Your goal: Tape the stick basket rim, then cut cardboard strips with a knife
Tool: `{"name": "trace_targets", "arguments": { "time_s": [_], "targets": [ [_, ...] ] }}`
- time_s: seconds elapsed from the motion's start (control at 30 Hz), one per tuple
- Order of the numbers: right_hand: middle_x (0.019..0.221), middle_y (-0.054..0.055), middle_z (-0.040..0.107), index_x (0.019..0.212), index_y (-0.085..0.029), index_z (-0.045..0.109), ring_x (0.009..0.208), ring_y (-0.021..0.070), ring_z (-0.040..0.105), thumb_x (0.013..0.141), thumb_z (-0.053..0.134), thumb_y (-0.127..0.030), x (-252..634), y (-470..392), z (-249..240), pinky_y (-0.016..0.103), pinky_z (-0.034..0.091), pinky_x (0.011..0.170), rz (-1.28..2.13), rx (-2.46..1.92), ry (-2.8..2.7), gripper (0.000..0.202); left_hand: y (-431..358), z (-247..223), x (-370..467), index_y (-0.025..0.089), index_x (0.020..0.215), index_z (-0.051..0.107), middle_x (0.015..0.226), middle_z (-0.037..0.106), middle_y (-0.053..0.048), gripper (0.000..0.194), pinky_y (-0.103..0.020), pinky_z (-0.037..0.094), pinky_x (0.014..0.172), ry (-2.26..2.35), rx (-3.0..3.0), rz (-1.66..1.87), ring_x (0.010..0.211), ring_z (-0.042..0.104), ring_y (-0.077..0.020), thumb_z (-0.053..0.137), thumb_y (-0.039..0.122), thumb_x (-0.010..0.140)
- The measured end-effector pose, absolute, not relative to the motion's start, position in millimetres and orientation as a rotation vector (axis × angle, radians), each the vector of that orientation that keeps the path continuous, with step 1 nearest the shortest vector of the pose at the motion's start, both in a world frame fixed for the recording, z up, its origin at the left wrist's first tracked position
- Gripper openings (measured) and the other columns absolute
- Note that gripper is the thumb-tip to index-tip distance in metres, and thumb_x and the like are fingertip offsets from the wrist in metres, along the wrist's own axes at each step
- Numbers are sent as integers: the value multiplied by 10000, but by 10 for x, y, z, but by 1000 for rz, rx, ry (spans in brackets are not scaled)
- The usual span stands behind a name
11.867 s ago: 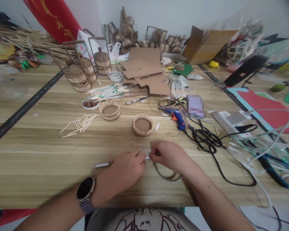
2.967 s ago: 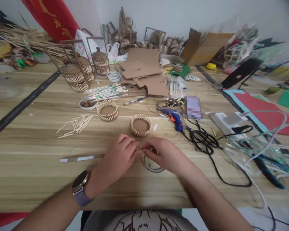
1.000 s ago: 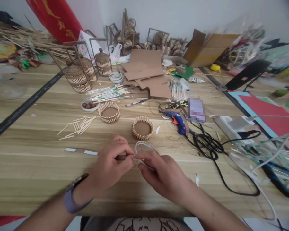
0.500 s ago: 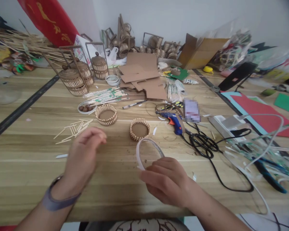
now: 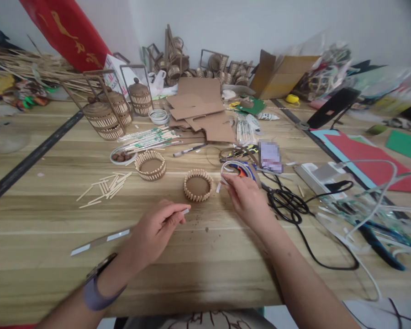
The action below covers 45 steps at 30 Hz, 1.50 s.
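My left hand (image 5: pixel 157 228) is closed in a pinch on a thin brown cardboard strip (image 5: pixel 104 238) with white tape patches. One end of the strip sticks out past my fingertips; the other slants down to the left behind the hand. Above and right of those fingertips stands a small round basket (image 5: pixel 197 185) with a brown base and upright wooden pegs. A whitish tape roll (image 5: pixel 230 163) is pinched in my right hand (image 5: pixel 248 201), above the blue glue gun (image 5: pixel 254 171), which it partly covers. Another pegged basket (image 5: pixel 150 165) stands farther left.
Cut wooden sticks (image 5: pixel 111 186) lie left of the baskets, near a white dish (image 5: pixel 123 156) of brown balls. Black cable (image 5: pixel 289 208) coils on the right beside a power strip (image 5: pixel 310 176) and pliers (image 5: pixel 380 246). Cardboard sheets (image 5: pixel 200 105) and finished lidded baskets (image 5: pixel 102 121) stand farther back.
My left hand has moved right and down, bringing the taped strip into clearer view. My right hand has carried the tape roll up and right, from below the near basket to over the glue gun.
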State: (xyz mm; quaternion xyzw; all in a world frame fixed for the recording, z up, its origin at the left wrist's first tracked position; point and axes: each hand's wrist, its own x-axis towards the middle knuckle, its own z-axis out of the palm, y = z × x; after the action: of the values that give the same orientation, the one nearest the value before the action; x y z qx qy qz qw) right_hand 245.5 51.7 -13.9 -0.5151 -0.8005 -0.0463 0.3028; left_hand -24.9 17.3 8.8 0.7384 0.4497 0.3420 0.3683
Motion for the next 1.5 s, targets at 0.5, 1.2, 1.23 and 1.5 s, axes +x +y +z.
{"name": "trace_targets", "arguments": {
  "time_s": [0.5, 1.2, 1.23, 1.5],
  "targets": [
    [1281, 155, 648, 1151, -196, 649, 1165, 302, 580, 940, 461, -170, 2398, 505, -204, 558, 343, 1076, -195, -1458, -2080, 284, 167, -24, -246, 207, 1195, 663, 886, 697, -23, 324, -285, 520, 805, 1152, 1996, 832, 844, 666, -160, 413, 269, 1000],
    [750, 17, 686, 804, -223, 609, 713, 186, 621, 943, 549, -293, 2146, 263, 68, 296, 447, 675, 504, -1306, -1920, 167, 227, -18, -250, 203, 1342, 556, 870, 763, -21, 401, -301, 529, 763, 1319, 2110, 765, 810, 706, -198, 432, 236, 961],
    [759, 20, 690, 805, -223, 611, 717, 188, 625, 936, 555, -301, 2198, 291, 77, 297, 455, 680, 494, -1326, -1892, 163, 241, 5, -274, 208, 1331, 566, 867, 769, -15, 399, -297, 531, 755, 1362, 2064, 734, 807, 713, -199, 442, 254, 955],
    [750, 23, 659, 774, -222, 587, 720, 184, 607, 912, 564, -399, 2445, 439, 46, 310, 477, 696, 481, -1389, -1643, 226, 298, 89, -329, 230, 1130, 686, 837, 775, -12, 305, -312, 543, 775, 1440, 2019, 688, 808, 723, -217, 478, 298, 917]
  ]
}}
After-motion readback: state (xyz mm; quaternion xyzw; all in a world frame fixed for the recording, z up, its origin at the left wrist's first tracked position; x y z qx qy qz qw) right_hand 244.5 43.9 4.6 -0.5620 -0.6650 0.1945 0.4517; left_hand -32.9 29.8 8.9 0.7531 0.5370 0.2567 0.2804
